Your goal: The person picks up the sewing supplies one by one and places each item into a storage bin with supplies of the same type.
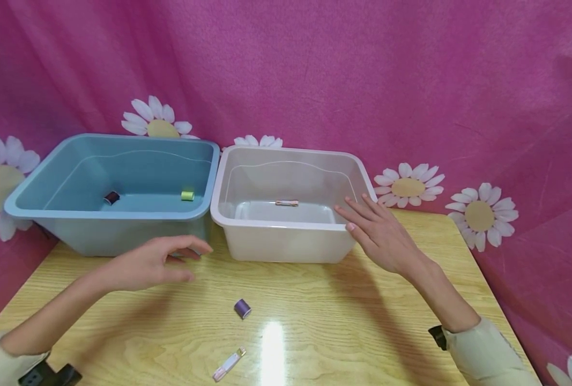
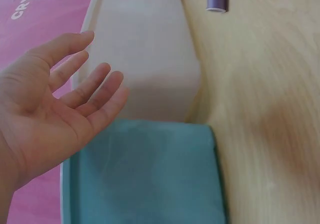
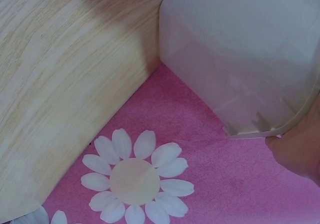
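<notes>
My left hand [image 1: 162, 262] hovers in front of the blue basin [image 1: 136, 215], fingers loosely bent and nothing in them. Over the right rim of the white basin [image 1: 286, 244] is my right hand [image 1: 379, 233], its fingers spread and reaching past the edge, also holding nothing. A small pink nail clipper [image 1: 287, 202] lies inside the white basin. Inside the blue one are a dark brown thread spool [image 1: 111, 198] and a yellow-green thread spool [image 1: 187, 195]. On the table, a purple thread spool [image 1: 242, 309] lies nearer to me, with another pink nail clipper [image 1: 229, 364] below it.
Both basins stand side by side at the back of the wooden table [image 1: 305, 305]. Behind them hangs a pink cloth [image 1: 314, 69] printed with white daisies. The table's right edge runs beyond my right forearm.
</notes>
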Action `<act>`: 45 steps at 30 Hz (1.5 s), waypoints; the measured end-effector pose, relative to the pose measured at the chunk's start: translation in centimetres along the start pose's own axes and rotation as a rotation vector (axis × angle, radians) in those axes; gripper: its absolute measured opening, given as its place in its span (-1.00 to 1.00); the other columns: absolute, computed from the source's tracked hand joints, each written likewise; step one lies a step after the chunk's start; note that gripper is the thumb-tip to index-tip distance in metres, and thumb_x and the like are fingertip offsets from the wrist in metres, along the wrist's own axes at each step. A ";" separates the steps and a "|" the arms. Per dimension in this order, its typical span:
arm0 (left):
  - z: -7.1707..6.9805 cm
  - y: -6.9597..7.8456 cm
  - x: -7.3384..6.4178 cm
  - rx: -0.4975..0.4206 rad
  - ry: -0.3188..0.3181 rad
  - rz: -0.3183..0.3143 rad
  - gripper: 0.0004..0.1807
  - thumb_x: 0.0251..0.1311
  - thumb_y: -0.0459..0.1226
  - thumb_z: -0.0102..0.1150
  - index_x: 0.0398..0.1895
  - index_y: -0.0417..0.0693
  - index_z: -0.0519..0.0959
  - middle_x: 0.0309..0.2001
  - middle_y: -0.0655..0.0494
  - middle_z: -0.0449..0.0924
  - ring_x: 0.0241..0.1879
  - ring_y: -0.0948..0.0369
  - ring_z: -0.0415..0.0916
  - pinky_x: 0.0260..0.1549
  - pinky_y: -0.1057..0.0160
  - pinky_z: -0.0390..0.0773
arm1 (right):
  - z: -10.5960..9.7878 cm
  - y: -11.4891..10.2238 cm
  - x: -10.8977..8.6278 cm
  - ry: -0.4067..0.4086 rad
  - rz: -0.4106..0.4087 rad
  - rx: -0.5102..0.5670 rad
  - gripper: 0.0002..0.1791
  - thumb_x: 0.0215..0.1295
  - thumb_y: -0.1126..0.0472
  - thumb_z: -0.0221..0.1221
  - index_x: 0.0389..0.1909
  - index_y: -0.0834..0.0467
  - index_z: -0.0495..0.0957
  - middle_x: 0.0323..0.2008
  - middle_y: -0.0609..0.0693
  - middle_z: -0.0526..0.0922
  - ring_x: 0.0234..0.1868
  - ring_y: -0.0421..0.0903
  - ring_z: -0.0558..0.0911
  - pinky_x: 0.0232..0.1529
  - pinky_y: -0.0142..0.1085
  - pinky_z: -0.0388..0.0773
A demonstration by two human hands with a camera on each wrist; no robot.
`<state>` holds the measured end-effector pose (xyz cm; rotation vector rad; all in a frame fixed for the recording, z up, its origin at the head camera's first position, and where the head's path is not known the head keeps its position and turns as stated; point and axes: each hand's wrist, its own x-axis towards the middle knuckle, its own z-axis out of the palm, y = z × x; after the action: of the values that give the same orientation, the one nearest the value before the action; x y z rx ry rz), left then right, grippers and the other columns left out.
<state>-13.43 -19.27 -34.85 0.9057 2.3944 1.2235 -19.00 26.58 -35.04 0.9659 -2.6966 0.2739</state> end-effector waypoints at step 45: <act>7.9 -4.8 4.0 -0.203 -0.113 -0.049 -0.57 0.19 -0.47 0.32 0.14 -0.35 0.49 0.08 -0.21 0.56 0.06 -0.12 0.55 0.01 0.13 0.59 | 0.1 0.1 0.1 0.017 -0.011 0.005 -0.51 0.60 0.05 -0.12 0.45 0.06 0.36 0.46 0.12 0.26 0.49 0.28 0.07 0.46 0.06 -0.07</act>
<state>-14.20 -13.86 -43.32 0.8251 2.1467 1.3306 -19.14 26.58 -35.14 0.9758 -2.6756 0.2857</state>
